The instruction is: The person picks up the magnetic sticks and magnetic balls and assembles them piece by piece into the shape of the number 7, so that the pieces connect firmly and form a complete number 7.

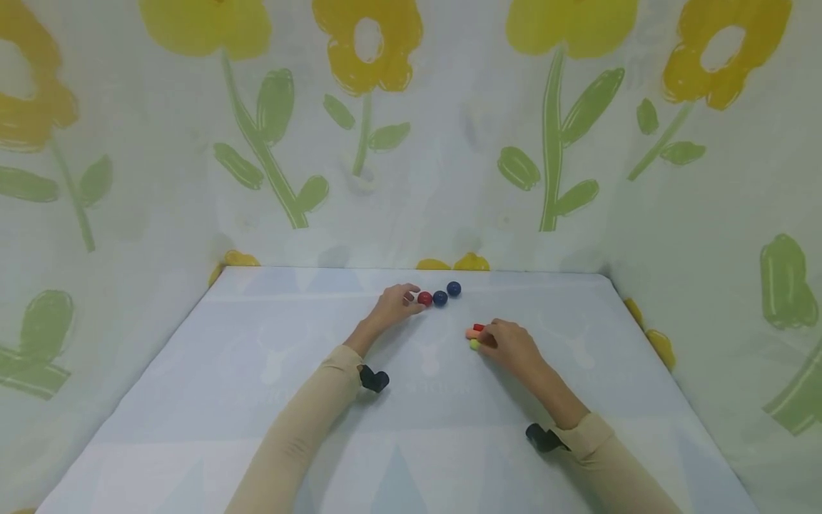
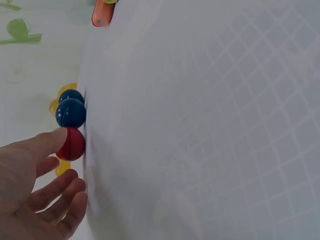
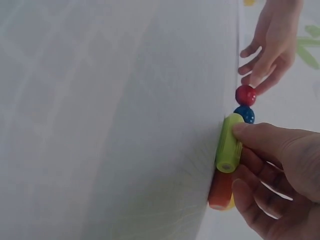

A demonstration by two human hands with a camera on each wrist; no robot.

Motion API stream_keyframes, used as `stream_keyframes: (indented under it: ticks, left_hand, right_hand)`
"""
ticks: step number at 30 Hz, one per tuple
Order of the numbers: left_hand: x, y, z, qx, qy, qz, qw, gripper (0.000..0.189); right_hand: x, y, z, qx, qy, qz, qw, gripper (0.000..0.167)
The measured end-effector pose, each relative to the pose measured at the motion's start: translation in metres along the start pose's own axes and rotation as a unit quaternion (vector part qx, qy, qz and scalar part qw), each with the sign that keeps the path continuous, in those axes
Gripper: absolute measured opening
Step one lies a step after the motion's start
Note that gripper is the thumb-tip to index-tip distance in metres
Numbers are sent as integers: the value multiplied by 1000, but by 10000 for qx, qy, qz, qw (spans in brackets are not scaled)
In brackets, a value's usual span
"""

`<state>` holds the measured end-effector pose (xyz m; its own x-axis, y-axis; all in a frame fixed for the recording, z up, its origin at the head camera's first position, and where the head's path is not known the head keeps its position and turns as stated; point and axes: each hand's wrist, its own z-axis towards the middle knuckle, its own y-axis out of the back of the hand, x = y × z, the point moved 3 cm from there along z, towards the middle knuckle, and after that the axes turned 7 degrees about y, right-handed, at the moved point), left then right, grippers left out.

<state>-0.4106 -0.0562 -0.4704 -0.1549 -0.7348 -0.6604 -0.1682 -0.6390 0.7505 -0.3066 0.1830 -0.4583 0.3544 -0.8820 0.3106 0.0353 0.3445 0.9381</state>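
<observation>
You've got your left arm [image 1: 298,428] and right arm [image 1: 610,457] both reaching forward, left hand [image 1: 393,307] pretty loose with fingers [image 2: 74,214] gently bent, right hand [image 1: 512,348] curled into a pinch.

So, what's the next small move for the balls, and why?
Perhaps have the left hand leave the red ball and nudge the farther blue ball into line: it sits farther back than the red and the nearer blue ball, and the right hand is at the green stick.

By the fingers of the left hand [image 1: 390,307], a glossy red ball [image 1: 426,298]; past them, two dark-blue balls [image 1: 439,299]. By the right hand's [image 1: 512,346] fingers, a lime-green cylinder [image 3: 228,145], an orange cylinder [image 3: 220,191]. Beyond, white cloth [image 1: 443,207] with yellow, green-leaved flowers [image 1: 403,71].
</observation>
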Motion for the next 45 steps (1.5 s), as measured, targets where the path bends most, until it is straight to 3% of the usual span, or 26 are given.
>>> stream_keyframes:
  ticks: [22,36,45]
  left_hand:
    - [-4,-8,14,-1,-29,-106,9999,44]
    - [-5,-11,10,-12,-3,12,10000,38]
    - [-7,-1,4,-5,-152,171,9997,38]
  right_hand:
    - [0,-1,0,-130,103,-16,9999,15]
    - [-1,-4,-2,-120,-13,-16,9999,18]
    - [-2,-3,-1,-147,22,-100,9998,17]
